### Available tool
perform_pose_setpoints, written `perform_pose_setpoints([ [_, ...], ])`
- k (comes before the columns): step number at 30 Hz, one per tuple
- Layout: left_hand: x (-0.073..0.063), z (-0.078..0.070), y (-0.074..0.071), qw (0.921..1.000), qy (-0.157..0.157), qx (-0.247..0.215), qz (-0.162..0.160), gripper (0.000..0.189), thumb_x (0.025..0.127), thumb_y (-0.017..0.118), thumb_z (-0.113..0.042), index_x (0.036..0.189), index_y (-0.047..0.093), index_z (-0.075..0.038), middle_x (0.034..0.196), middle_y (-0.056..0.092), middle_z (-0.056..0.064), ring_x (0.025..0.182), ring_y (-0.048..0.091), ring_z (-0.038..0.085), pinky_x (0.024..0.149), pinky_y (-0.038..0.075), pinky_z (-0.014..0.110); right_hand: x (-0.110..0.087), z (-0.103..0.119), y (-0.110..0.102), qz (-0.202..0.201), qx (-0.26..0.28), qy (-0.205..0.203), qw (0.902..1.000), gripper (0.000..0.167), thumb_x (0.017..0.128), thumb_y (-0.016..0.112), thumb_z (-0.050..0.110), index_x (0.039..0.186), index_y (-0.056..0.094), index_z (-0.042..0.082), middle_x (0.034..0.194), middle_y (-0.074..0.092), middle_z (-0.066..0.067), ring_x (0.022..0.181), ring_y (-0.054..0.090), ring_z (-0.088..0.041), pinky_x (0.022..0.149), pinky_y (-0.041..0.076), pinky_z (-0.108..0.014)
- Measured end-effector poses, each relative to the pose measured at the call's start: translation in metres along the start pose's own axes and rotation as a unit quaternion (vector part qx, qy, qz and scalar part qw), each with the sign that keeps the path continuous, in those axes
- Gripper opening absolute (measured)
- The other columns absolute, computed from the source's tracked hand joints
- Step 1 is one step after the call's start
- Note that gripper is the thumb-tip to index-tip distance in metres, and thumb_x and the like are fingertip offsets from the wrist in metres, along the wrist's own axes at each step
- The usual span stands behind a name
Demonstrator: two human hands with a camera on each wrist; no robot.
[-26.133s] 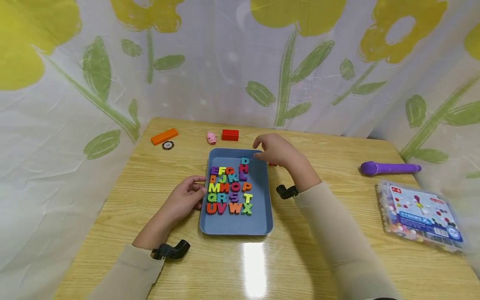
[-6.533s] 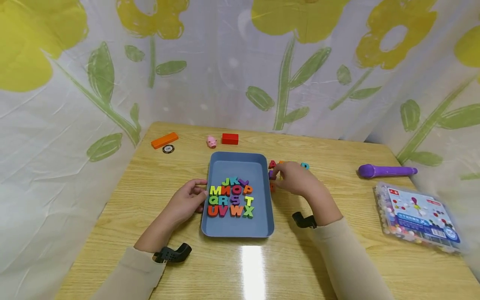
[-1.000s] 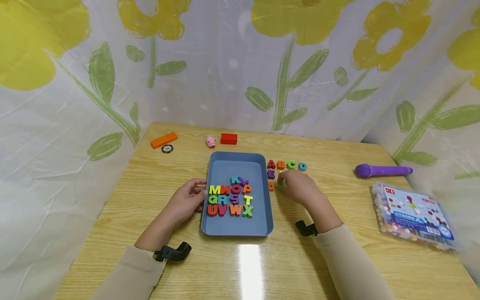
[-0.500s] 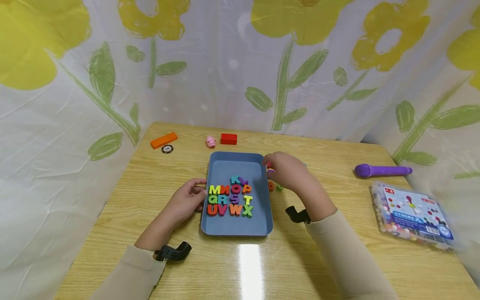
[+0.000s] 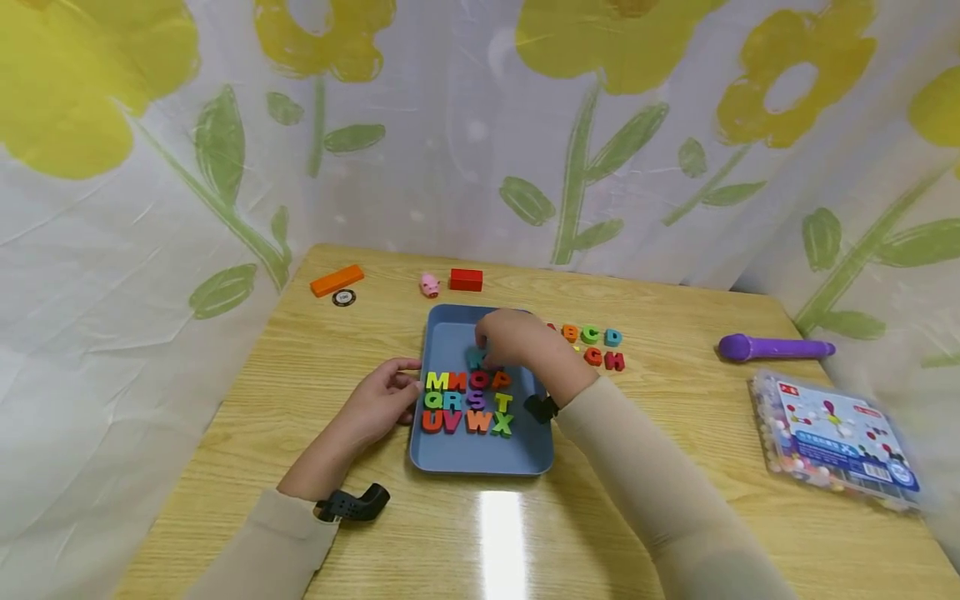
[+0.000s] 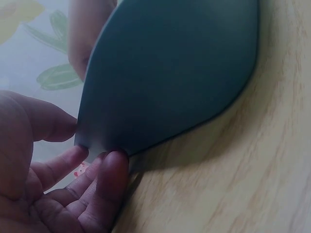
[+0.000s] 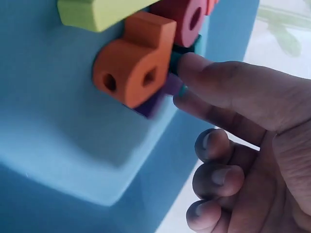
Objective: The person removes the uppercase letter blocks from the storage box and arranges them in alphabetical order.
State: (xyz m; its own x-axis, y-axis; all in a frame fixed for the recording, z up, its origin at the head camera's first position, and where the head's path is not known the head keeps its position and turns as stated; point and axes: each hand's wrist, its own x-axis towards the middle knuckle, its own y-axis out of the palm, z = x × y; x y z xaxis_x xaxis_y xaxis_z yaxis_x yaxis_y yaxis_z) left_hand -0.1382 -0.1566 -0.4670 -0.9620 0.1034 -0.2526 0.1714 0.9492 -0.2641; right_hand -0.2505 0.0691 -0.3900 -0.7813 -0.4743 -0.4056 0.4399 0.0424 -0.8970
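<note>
Foam-like letters lie in a blue tray [image 5: 483,460]. My right hand [image 5: 517,340] is over the tray's far part, thumb and index finger pinching the teal letter K [image 5: 476,358]. A purple letter [image 7: 148,104] lies right beside these fingertips, partly hidden behind the orange letter P [image 7: 138,60]. The right hand's other fingers are curled and hold nothing. Nearer in the tray are rows from the yellow letter M [image 5: 437,381] to the green letter X [image 5: 502,424]. My left hand [image 5: 378,402] rests its fingertips and thumb against the tray's left outer wall, loosely bent.
Right of the tray stand letters B [image 5: 570,332], C [image 5: 590,334], D [image 5: 612,337], G [image 5: 593,357] and H [image 5: 615,361]; my right arm hides others. Behind are a pink pig [image 5: 430,285], red block [image 5: 467,280], orange bar [image 5: 337,281] and chip [image 5: 343,297]. Far right: purple microphone-shaped toy [image 5: 776,347], bead box [image 5: 836,437].
Several letters, D to J among them, went from tray to table in turn. Within the last second, my right hand moved left from the green letter to the K. The left hand stayed.
</note>
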Motion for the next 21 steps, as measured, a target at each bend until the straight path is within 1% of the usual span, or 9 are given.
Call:
perform_pose_setpoints([
  [3,0.000,0.000,0.000,1.0000,0.000,0.003,-0.002,0.045,0.112,0.059,-0.018,0.155,0.053,-0.008,0.130,0.067,0.021,0.095,0.068,0.022,0.078,0.061,0.031,0.004,0.000,0.003,0.003,-0.002,-0.004,1.0000,0.028,0.100,0.082,0.027,0.123,0.077,0.013,0.117,0.072,-0.004,0.104,0.062,-0.024,0.095,0.058,-0.041],
  [8,0.001,0.000,0.001,1.0000,0.002,0.001,-0.002,0.045,0.112,0.059,-0.018,0.155,0.054,-0.007,0.129,0.067,0.021,0.094,0.067,0.022,0.078,0.061,0.032,0.006,-0.001,0.005,0.005,0.012,-0.008,0.9999,0.025,0.101,0.080,0.026,0.122,0.077,0.013,0.113,0.071,-0.005,0.103,0.063,-0.024,0.088,0.057,-0.038],
  [11,0.001,0.000,0.002,1.0000,-0.001,0.003,-0.002,0.045,0.112,0.059,-0.018,0.155,0.054,-0.008,0.128,0.066,0.021,0.094,0.067,0.022,0.078,0.061,0.032,0.005,-0.003,0.003,-0.010,0.020,-0.009,0.9997,0.025,0.101,0.079,0.028,0.122,0.077,0.014,0.115,0.071,-0.005,0.102,0.063,-0.024,0.089,0.058,-0.039],
  [13,0.001,0.000,0.002,1.0000,-0.003,0.007,-0.003,0.045,0.112,0.060,-0.019,0.155,0.054,-0.008,0.128,0.066,0.020,0.094,0.067,0.022,0.077,0.061,0.031,0.001,-0.006,-0.001,-0.028,0.033,-0.015,0.9989,0.026,0.101,0.079,0.028,0.123,0.077,0.014,0.120,0.073,-0.006,0.104,0.064,-0.024,0.093,0.059,-0.041],
  [16,0.001,0.000,0.002,0.9999,-0.003,0.009,-0.002,0.046,0.112,0.059,-0.019,0.156,0.053,-0.008,0.129,0.066,0.020,0.096,0.068,0.023,0.077,0.061,0.030,-0.014,-0.015,-0.015,-0.069,0.052,-0.035,0.9956,0.031,0.100,0.078,0.027,0.126,0.076,0.011,0.129,0.074,-0.008,0.109,0.065,-0.025,0.100,0.058,-0.045],
  [17,0.001,0.000,0.002,0.9999,-0.004,0.009,-0.002,0.046,0.112,0.059,-0.019,0.156,0.053,-0.009,0.129,0.066,0.020,0.096,0.068,0.023,0.077,0.061,0.030,-0.021,-0.020,-0.020,-0.084,0.058,-0.041,0.9939,0.032,0.100,0.078,0.026,0.127,0.076,0.010,0.130,0.074,-0.009,0.109,0.065,-0.026,0.101,0.057,-0.046],
  [19,0.002,0.001,0.001,0.9999,-0.004,0.009,-0.001,0.046,0.112,0.059,-0.019,0.156,0.053,-0.009,0.129,0.066,0.020,0.097,0.068,0.023,0.078,0.061,0.030,-0.038,-0.031,-0.029,-0.113,0.068,-0.047,0.9901,0.033,0.100,0.079,0.025,0.127,0.076,0.008,0.125,0.075,-0.011,0.106,0.064,-0.028,0.097,0.057,-0.046],
  [21,0.001,0.001,0.000,0.9999,-0.003,0.010,0.000,0.046,0.112,0.059,-0.019,0.156,0.053,-0.008,0.130,0.066,0.020,0.098,0.067,0.024,0.078,0.061,0.031,-0.056,-0.045,-0.035,-0.137,0.079,-0.037,0.9867,0.033,0.100,0.080,0.026,0.127,0.075,0.007,0.116,0.073,-0.010,0.101,0.062,-0.028,0.091,0.055,-0.045],
])
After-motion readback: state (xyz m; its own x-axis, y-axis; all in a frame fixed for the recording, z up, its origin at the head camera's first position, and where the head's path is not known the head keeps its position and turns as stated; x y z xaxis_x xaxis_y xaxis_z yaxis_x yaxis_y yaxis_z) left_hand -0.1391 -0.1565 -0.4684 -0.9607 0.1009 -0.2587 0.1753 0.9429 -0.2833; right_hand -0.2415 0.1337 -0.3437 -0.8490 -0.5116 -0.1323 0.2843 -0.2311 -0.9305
